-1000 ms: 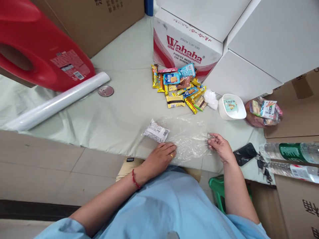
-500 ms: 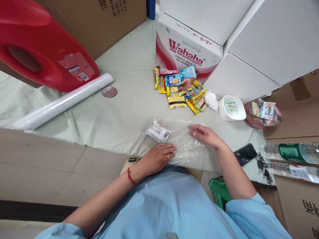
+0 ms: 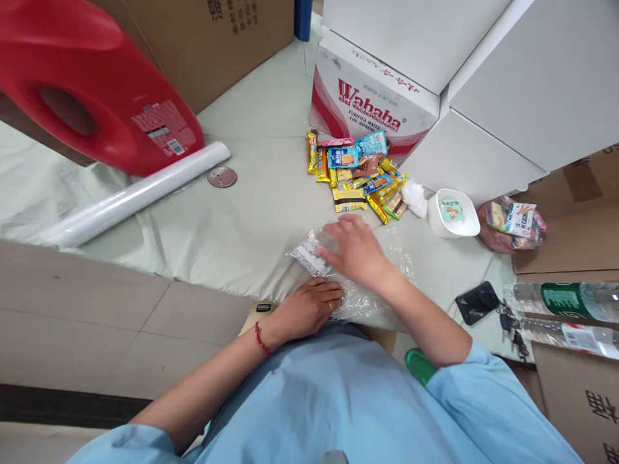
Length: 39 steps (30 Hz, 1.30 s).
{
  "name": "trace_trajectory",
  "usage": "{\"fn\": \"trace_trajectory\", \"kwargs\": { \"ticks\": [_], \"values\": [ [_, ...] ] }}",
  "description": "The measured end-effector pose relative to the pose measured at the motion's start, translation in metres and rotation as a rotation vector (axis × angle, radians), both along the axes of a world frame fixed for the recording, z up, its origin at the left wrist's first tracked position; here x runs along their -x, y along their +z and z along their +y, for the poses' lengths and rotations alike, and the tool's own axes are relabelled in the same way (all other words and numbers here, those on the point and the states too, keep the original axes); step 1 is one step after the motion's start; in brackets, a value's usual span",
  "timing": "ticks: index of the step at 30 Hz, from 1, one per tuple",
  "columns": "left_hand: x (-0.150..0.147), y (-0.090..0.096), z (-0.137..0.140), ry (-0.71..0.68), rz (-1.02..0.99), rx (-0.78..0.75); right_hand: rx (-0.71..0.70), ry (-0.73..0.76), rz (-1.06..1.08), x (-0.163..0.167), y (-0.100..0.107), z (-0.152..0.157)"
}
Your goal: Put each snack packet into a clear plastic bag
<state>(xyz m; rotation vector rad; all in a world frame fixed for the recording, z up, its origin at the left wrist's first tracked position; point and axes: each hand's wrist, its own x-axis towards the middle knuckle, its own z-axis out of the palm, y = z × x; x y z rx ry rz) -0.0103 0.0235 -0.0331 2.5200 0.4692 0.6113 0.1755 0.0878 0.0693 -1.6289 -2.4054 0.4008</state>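
Observation:
My left hand [image 3: 313, 305] lies flat near the table's front edge, its fingers stretched out over the near left part of a clear plastic sheet [image 3: 367, 293]. Just beyond its fingertips sits a small white printed snack packet [image 3: 309, 253]. My right hand [image 3: 355, 248], slightly blurred, is spread above the sheet, with its fingers beside and partly over the packet's right side. Nothing shows in its grip. Several wrapped snacks [image 3: 360, 169] form a pile farther back, next to a crumpled white plastic bag [image 3: 414, 197].
A white tub [image 3: 438, 222] and a bag of snacks [image 3: 503, 235] stand to the right. Nearer are a black phone [image 3: 478, 303], keys [image 3: 511, 325] and water bottles [image 3: 532, 299]. At left are a plastic wrap roll [image 3: 145, 193], a round disc [image 3: 222, 177] and a red jug [image 3: 159, 84]. Cartons [image 3: 333, 84] stand behind.
My right hand has swept left across the plastic sheet to the white packet. My left hand stays on the sheet. The whole view has shifted a little.

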Motion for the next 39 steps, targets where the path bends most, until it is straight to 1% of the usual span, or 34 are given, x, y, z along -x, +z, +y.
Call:
{"fn": "trace_trajectory", "kwargs": {
  "ticks": [2, 4, 7, 9, 11, 12, 15, 17, 19, 20, 22, 24, 25, 27, 29, 31, 32, 34, 36, 39],
  "values": [
    [-0.001, 0.001, -0.001, 0.038, 0.029, 0.008, 0.02, 0.08, -0.18, 0.043, -0.004, -0.004],
    [-0.003, 0.001, -0.003, 0.071, 0.059, 0.008, 0.041, 0.096, -0.292, 0.068, -0.012, -0.002],
    [-0.004, -0.002, -0.004, 0.038, 0.043, -0.041, 0.055, 0.022, -0.331, 0.08, -0.021, 0.011],
    [-0.004, -0.004, -0.004, 0.01, 0.023, -0.069, 0.06, -0.05, -0.257, 0.077, -0.026, 0.026],
    [-0.003, -0.007, -0.003, 0.006, 0.027, -0.06, 0.085, -0.137, -0.063, 0.07, -0.03, 0.041],
    [-0.003, -0.008, -0.003, 0.01, 0.034, -0.046, 0.1, -0.188, 0.088, 0.065, -0.032, 0.05],
    [0.0, -0.008, -0.001, -0.006, 0.049, 0.0, 0.097, -0.34, 0.656, 0.047, -0.037, 0.074],
    [0.002, -0.006, 0.001, -0.019, 0.038, 0.03, 0.083, -0.42, 0.981, 0.03, -0.034, 0.087],
    [0.005, -0.003, 0.004, -0.01, -0.006, 0.076, 0.079, -0.469, 1.178, 0.008, -0.024, 0.094],
    [0.007, -0.001, 0.005, 0.007, -0.042, 0.106, 0.067, -0.474, 1.232, -0.004, -0.016, 0.095],
    [0.011, 0.002, 0.008, 0.064, -0.124, 0.168, 0.011, -0.44, 1.269, -0.031, 0.002, 0.088],
    [0.014, 0.003, 0.01, 0.147, -0.176, 0.209, -0.039, -0.362, 1.216, -0.055, 0.021, 0.074],
    [0.015, 0.002, 0.011, 0.186, -0.182, 0.216, -0.04, -0.311, 1.146, -0.065, 0.03, 0.065],
    [0.014, 0.0, 0.011, 0.234, -0.163, 0.2, 0.0, -0.163, 0.901, -0.078, 0.042, 0.045],
    [0.011, -0.003, 0.01, 0.248, -0.128, 0.157, 0.064, 0.036, 0.569, -0.082, 0.046, 0.026],
    [0.008, -0.005, 0.009, 0.259, -0.102, 0.112, 0.129, 0.199, 0.247, -0.08, 0.043, 0.01],
    [0.008, -0.006, 0.009, 0.267, -0.097, 0.096, 0.156, 0.247, 0.114, -0.077, 0.039, 0.003],
    [0.009, -0.006, 0.008, 0.278, -0.094, 0.082, 0.188, 0.289, -0.096, -0.069, 0.028, -0.008],
    [0.01, -0.005, 0.007, 0.28, -0.09, 0.083, 0.183, 0.31, -0.234, -0.06, 0.016, -0.014],
    [0.013, -0.003, 0.008, 0.283, -0.083, 0.073, 0.174, 0.324, -0.324, -0.049, -0.002, -0.02]
  ]
}}
